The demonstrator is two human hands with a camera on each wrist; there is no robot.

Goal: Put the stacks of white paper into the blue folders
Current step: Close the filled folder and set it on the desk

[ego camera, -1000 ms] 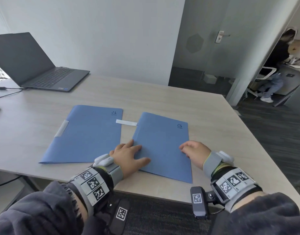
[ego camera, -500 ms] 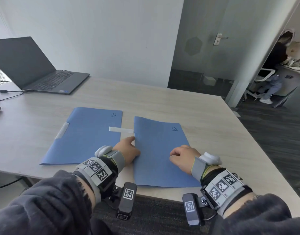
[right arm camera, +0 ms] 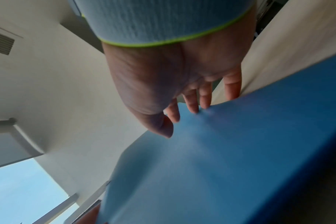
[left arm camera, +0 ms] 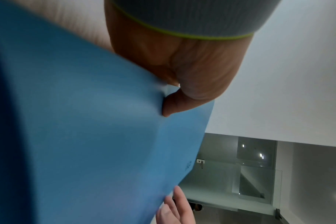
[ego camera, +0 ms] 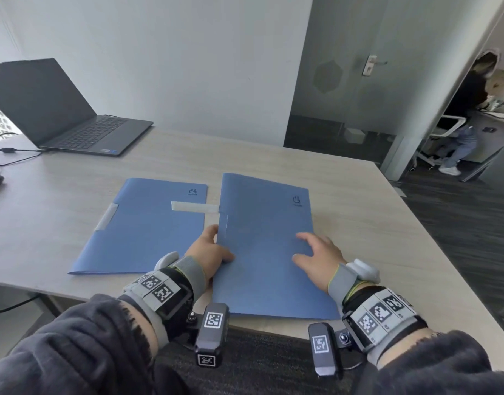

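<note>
Two folders lie closed on the table [ego camera: 345, 195]; the right folder [ego camera: 262, 223] runs lengthwise away from the person; left hand [ego camera: 209, 253] pinches its left edge, nearest; right hand [ego camera: 316, 256] rests flat, fingers relaxed, on its cover; no paper shows.

L hand [ego camera: 209, 256] pinching, thumb on top; R hand [ego camera: 319, 259] fingers spread, flat.

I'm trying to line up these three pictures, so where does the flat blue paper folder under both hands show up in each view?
Head: the flat blue paper folder lies centre-right on the table, both hands on it.
Left wrist: the folder fills the left and centre.
Right wrist: it fills the lower right.
Shared landmark: the left hand at its edge, thumb on top, blurred at the bottom edge.
</note>
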